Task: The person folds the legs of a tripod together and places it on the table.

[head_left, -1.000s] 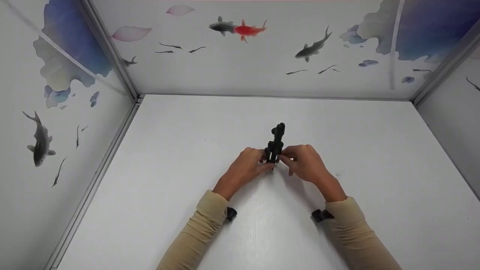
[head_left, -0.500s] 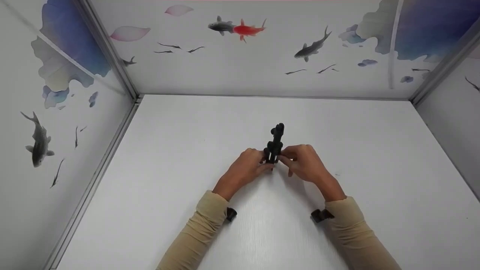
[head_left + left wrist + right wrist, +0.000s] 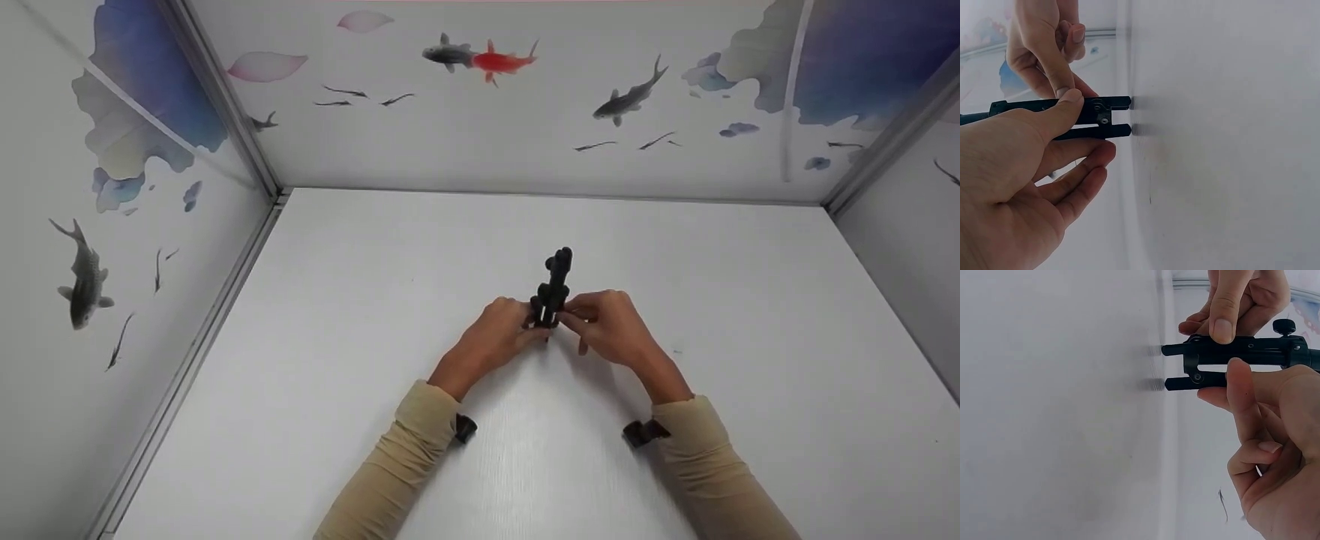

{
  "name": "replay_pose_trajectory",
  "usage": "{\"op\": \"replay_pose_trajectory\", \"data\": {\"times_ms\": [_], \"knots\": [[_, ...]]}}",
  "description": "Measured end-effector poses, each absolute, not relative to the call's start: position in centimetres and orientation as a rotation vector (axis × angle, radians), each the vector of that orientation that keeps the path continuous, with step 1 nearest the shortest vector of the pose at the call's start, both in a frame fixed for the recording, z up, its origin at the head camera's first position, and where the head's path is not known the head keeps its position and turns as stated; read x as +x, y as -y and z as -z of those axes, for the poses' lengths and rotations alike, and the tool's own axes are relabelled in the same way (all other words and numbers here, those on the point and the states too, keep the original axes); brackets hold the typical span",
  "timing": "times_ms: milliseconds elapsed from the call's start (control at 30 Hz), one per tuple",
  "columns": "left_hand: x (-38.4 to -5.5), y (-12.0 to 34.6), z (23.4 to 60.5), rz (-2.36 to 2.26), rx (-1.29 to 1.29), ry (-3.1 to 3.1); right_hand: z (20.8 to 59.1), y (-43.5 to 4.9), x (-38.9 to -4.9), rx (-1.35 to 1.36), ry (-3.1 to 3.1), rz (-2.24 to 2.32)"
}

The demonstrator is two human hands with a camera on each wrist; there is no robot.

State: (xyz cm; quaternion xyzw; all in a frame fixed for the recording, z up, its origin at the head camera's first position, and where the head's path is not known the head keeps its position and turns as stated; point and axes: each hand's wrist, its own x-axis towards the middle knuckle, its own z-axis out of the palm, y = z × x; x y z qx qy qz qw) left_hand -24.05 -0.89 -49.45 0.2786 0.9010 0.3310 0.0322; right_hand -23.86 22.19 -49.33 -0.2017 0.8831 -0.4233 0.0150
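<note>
A small black tripod (image 3: 556, 279) with its legs folded close together stands upright on the white table, leg ends down at the surface. From the left, my left hand (image 3: 491, 334) grips the lower legs between thumb and fingers. My right hand (image 3: 613, 327) pinches the legs from the other side. The left wrist view shows my left thumb lying across one tripod leg (image 3: 1121, 102) close to its foot. A small hinge joins the legs (image 3: 1182, 383) in the right wrist view, and a round knob (image 3: 1284, 326) sticks out higher up. My fingers partly cover the legs.
The white tabletop (image 3: 337, 300) spreads around both hands. White panels (image 3: 480, 150) printed with fish and blue leaf shapes enclose its back and sides. A black wrist camera (image 3: 465, 428) hangs under the left cuff, another wrist camera (image 3: 643, 433) under the right cuff.
The head view has shifted very slightly. Both hands and the tripod keep the same position and hold.
</note>
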Motion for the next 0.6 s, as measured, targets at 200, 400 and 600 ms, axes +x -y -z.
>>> {"op": "replay_pose_trajectory", "data": {"times_ms": [200, 400, 600], "knots": [[-24.02, 0.78, 49.47, -0.990, 0.906, -2.806, 49.35, -22.24, -23.87, -0.612, -2.714, 1.375], [-23.64, 0.68, 49.43, -0.948, 0.915, -2.833, 49.50, -22.44, -24.07, -0.583, -2.691, 1.385], [-23.63, 0.62, 49.50, -0.939, 0.941, -2.847, 49.64, -22.62, -24.13, -0.582, -2.668, 1.397]]}}
